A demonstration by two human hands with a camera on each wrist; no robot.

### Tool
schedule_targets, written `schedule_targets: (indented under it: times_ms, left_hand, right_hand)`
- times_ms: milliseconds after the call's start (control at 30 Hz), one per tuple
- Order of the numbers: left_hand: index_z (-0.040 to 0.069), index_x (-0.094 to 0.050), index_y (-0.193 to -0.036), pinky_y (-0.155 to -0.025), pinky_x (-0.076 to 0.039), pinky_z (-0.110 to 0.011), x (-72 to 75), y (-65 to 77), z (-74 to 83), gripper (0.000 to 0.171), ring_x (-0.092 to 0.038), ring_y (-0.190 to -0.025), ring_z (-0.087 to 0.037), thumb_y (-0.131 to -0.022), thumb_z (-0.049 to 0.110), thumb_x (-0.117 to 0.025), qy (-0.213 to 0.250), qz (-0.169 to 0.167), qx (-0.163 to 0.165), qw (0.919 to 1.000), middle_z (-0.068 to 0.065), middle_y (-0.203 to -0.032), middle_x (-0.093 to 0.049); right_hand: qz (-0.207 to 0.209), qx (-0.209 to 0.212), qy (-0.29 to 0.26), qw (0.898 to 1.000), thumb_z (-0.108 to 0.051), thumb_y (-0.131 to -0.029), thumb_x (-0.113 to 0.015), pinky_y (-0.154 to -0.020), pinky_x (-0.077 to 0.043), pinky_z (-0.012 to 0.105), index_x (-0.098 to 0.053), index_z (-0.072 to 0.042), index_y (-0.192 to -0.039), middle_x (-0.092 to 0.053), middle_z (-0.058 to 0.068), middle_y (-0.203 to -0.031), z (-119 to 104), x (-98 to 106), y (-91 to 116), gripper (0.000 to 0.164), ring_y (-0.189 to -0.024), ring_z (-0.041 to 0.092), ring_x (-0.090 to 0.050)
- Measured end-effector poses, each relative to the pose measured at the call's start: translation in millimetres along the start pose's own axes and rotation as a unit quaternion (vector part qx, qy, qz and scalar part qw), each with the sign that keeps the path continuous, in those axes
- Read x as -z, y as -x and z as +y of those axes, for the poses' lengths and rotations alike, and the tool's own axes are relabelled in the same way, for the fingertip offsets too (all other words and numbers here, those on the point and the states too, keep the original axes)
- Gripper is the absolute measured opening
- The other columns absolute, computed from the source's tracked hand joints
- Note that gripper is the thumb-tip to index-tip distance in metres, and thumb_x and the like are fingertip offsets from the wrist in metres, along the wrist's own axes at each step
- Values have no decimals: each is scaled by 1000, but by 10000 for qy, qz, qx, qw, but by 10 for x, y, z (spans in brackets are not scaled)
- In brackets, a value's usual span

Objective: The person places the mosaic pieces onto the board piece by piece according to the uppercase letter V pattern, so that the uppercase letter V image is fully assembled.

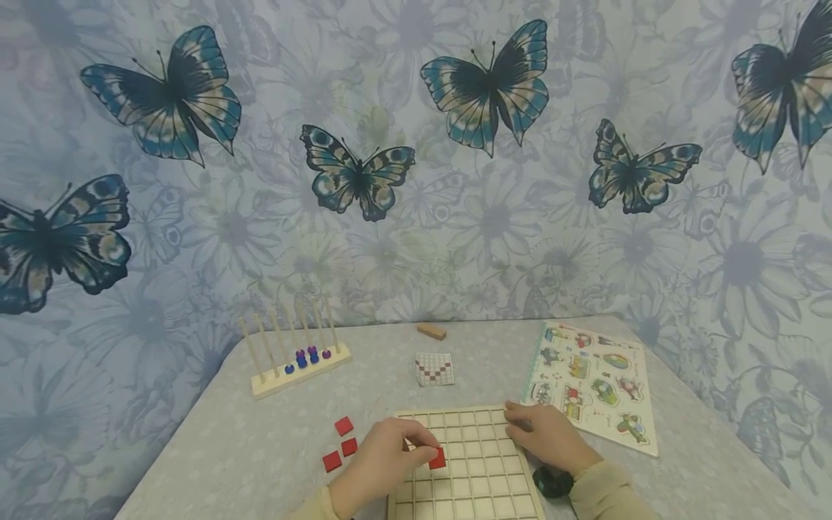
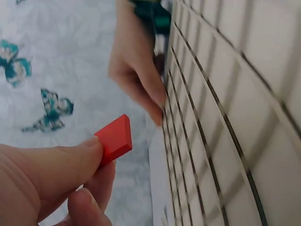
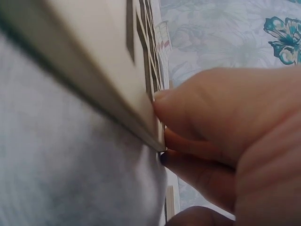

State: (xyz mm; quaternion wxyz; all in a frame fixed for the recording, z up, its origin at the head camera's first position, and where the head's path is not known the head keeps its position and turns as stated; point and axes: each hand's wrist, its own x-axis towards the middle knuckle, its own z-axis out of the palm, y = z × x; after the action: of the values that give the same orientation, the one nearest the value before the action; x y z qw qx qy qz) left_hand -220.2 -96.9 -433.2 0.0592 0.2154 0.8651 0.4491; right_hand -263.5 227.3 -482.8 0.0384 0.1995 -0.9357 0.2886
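Between thumb and fingers of my left hand (image 1: 385, 455) is a small flat red square tile (image 1: 438, 458), held over the wooden grid board (image 1: 477, 462). The left wrist view shows this red tile (image 2: 115, 139) tilted, apart from the board (image 2: 263, 61). My right hand (image 1: 552, 433) grips the board at its far right corner. In the right wrist view its thumb lies on the rim of the board (image 3: 101, 80), with the fingers at the outer side. Several loose red tiles (image 1: 332, 461) lie on the table left of the board.
Behind the board lies a small pattern card (image 1: 434, 369) with red squares, and beyond it a wooden block (image 1: 432, 331). A peg stand (image 1: 302, 372) with blue and purple beads is at the back left. A picture board (image 1: 591, 386) lies at the right.
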Motion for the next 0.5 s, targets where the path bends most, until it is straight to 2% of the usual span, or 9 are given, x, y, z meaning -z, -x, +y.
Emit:
schedule_targets:
  times_ms: [100,200,367,500]
  left_hand:
    - [26,-79,-90,-60,-49,-26,-114,-4,142,6,-57,-66,-8,-94,23,-76,173,-30,-6,9998,14,-91,-73]
    - [27,-79,-90,-58,-48,-26,-229,5,181,5,-56,-63,-8,-93,24,-76,352,4,29,9994,15,-90,-72]
    - [30,-79,-90,-56,-45,-25,-424,16,81,5,-54,-61,-8,-93,26,-77,501,-61,220,9985,16,-88,-71]
    - [30,-78,-89,-54,-44,-25,-521,16,-16,5,-54,-60,-9,-92,25,-78,597,-220,345,9974,15,-85,-71]
  right_hand:
    - [3,-58,-29,10000,-29,-97,-72,-100,-51,57,-74,-9,-125,-65,9,-140,-5,3,-2,35,-123,40,-65]
    - [-2,-62,-20,10000,-29,-97,-72,-100,-51,57,-74,-9,-125,-65,9,-140,-14,-8,-4,34,-123,39,-65]
    - [19,78,-48,10000,-29,-97,-71,-99,-51,58,-74,-8,-124,-65,11,-140,4,-1,0,34,-122,41,-65]
    - [33,53,24,10000,-30,-98,-71,-99,-51,57,-73,-8,-125,-65,11,-140,27,-11,-2,35,-124,40,-64]
